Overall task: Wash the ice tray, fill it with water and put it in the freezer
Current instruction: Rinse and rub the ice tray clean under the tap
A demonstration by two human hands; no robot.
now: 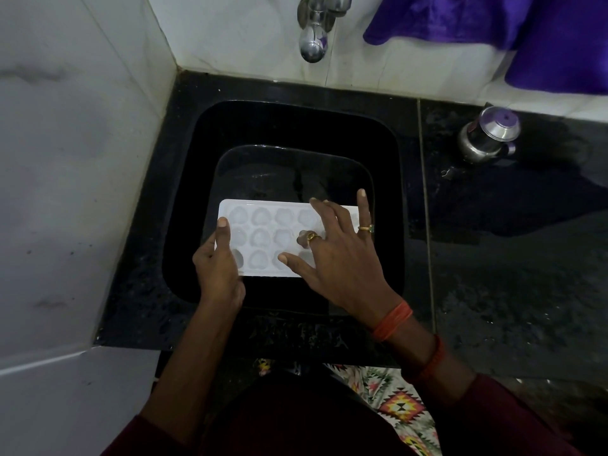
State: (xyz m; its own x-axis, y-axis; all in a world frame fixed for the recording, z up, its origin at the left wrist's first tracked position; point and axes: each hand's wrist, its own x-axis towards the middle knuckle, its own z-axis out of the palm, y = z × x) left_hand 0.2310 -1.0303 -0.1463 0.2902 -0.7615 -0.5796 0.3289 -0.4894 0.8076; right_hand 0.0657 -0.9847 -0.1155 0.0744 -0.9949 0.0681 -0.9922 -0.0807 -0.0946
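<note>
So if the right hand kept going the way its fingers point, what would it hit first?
The right hand rests spread on the ice tray. Past the tray's far edge it would probably meet the back wall of the sink, though depth is unclear.

Dim, soft light; wide-angle edges bend noticeably.

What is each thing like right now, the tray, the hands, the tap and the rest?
ice tray, cavities up, held over the sink.
left hand, grips the tray's left end.
right hand, fingers spread, touching the tray's cavities.
tap, no water seen running.
steel pot, upright on the wet counter.
purple cloth, hanging down.
</note>
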